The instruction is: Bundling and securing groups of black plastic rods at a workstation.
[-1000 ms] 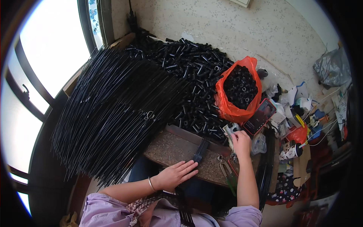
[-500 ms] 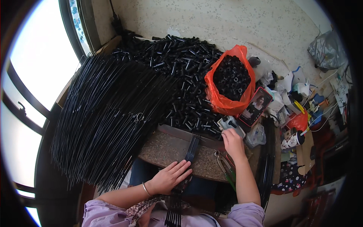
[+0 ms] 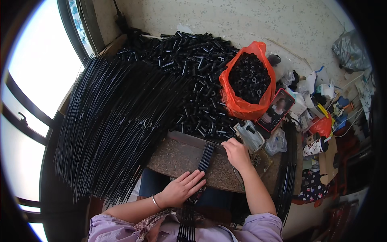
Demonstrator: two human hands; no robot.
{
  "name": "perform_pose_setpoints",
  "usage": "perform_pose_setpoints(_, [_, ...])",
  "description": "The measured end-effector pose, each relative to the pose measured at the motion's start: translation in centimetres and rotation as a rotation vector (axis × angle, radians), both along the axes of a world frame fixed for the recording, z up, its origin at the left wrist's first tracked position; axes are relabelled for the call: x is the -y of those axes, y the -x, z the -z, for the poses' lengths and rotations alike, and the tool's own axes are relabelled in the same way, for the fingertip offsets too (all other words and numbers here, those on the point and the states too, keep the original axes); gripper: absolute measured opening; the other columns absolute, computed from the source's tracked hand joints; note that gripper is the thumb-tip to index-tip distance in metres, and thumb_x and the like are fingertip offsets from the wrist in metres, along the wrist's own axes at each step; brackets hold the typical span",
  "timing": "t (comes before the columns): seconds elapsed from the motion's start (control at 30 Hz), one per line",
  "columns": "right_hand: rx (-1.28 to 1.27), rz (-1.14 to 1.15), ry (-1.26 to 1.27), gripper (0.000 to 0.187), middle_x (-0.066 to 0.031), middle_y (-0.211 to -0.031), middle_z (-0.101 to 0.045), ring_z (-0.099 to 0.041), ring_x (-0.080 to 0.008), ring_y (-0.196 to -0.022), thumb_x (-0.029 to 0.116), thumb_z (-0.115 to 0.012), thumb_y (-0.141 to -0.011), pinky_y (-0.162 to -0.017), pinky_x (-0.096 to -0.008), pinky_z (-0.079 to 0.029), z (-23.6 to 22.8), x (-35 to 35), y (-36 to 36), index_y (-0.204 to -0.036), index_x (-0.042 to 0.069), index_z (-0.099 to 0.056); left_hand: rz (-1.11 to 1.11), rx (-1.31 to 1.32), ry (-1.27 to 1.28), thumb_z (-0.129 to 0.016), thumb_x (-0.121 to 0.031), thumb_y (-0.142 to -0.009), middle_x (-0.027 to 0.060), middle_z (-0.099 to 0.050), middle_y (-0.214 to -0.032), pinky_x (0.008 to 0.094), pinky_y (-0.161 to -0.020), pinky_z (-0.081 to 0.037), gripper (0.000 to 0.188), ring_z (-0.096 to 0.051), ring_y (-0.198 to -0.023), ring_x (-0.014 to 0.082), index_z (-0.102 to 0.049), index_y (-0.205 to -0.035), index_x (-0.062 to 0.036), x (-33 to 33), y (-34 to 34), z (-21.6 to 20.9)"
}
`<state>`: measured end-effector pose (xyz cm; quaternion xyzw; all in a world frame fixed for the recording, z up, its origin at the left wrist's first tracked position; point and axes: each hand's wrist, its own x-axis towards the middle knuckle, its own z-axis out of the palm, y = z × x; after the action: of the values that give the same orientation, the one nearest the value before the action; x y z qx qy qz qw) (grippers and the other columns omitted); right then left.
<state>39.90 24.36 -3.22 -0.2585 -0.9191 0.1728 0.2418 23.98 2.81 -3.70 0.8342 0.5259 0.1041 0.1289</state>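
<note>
My left hand (image 3: 183, 188) lies flat, fingers stretched out, over a row of thin black rods or cables (image 3: 206, 156). The row runs from my lap up across the speckled brown board (image 3: 171, 155), its far ends against a raised metal strip (image 3: 189, 140). Right of those ends, my right hand (image 3: 238, 154) is closed in a pinch close to the strip; what it holds is too small to make out. Below its wrist, part of a pair of pliers (image 3: 238, 174) shows, the rest hidden by my forearm. Past the strip lies a heap of black tubular pieces (image 3: 201, 86).
A large sheaf of black rods (image 3: 117, 125) covers the left side. Beyond the board's right stand an orange bag (image 3: 242, 112) of small black rings, a phone (image 3: 277, 109), a clear box (image 3: 250, 136) and a clear plastic bag (image 3: 276, 143). A patterned cup (image 3: 315, 147) stands farther right.
My right hand has moved left from the clear box to beside the ends of the row, still pinched. My left hand stays flat on the row. The view has shifted slightly.
</note>
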Motion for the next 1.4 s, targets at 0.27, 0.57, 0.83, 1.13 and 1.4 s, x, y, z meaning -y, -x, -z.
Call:
perform_pose_setpoints(0.27, [0.056, 0.035, -0.016, 0.010, -0.0094, -0.078, -0.058, -0.060, -0.0304, -0.070, 0.003, -0.058, -0.077, -0.061, -0.0375, -0.049, -0.6, -0.3, -1.8, -0.084, 0.005, -0.065, 0.000, -0.021, 0.014, -0.055, -0.014, -0.066, 0.0182, -0.022, -0.145, 0.0418, -0.108, -0.020, 0.079, -0.020, -0.136, 0.0299, -0.027, -0.138, -0.0029, 0.2, 0.1, 0.1])
perform_pose_setpoints(0.57, [-0.041, 0.012, 0.060, 0.014, -0.0099, -0.079, -0.058, -0.060, -0.0304, -0.070, 0.001, -0.058, -0.076, -0.062, -0.0377, -0.049, -0.2, -0.1, -1.1, -0.087, 0.006, -0.065, -0.003, 0.016, 0.015, -0.057, -0.014, -0.065, 0.0178, -0.021, -0.146, 0.0415, -0.109, -0.019, 0.081, -0.020, -0.136, 0.0289, -0.026, -0.139, -0.0033, 0.1, -0.1, 0.3])
perform_pose_setpoints(0.83, [0.254, 0.000, -0.129, 0.013, -0.0077, -0.078, -0.057, -0.060, -0.0270, -0.072, 0.005, -0.058, -0.075, -0.062, -0.0377, -0.049, -1.2, 0.2, 0.9, -0.085, 0.008, -0.065, -0.012, 0.004, 0.012, -0.057, -0.016, -0.067, 0.0168, -0.021, -0.146, 0.0408, -0.108, -0.020, 0.079, -0.020, -0.136, 0.0280, -0.026, -0.139, -0.0040, 0.2, 0.0, 0.1])
perform_pose_setpoints(1.13, [0.115, -0.151, -0.316, 0.013, -0.0045, -0.077, -0.055, -0.056, -0.0230, -0.077, 0.004, -0.063, -0.071, -0.064, -0.0344, -0.047, -1.0, -1.2, -2.6, -0.084, 0.006, -0.065, -0.022, 0.023, -0.008, -0.055, -0.017, -0.071, 0.0163, -0.022, -0.146, 0.0393, -0.108, -0.021, 0.074, -0.022, -0.136, 0.0273, -0.026, -0.139, -0.0035, 0.3, 0.1, 0.0])
perform_pose_setpoints(1.4, [0.118, -0.097, -0.083, 0.021, -0.0059, -0.078, -0.056, -0.059, -0.0260, -0.070, 0.002, -0.058, -0.074, -0.061, -0.0360, -0.049, -1.0, -1.6, -1.6, -0.091, 0.011, -0.067, -0.028, 0.019, -0.041, -0.058, -0.017, -0.068, 0.0162, -0.021, -0.146, 0.0394, -0.108, -0.021, 0.078, -0.022, -0.136, 0.0275, -0.026, -0.139, -0.0037, 0.4, 0.3, 0.3])
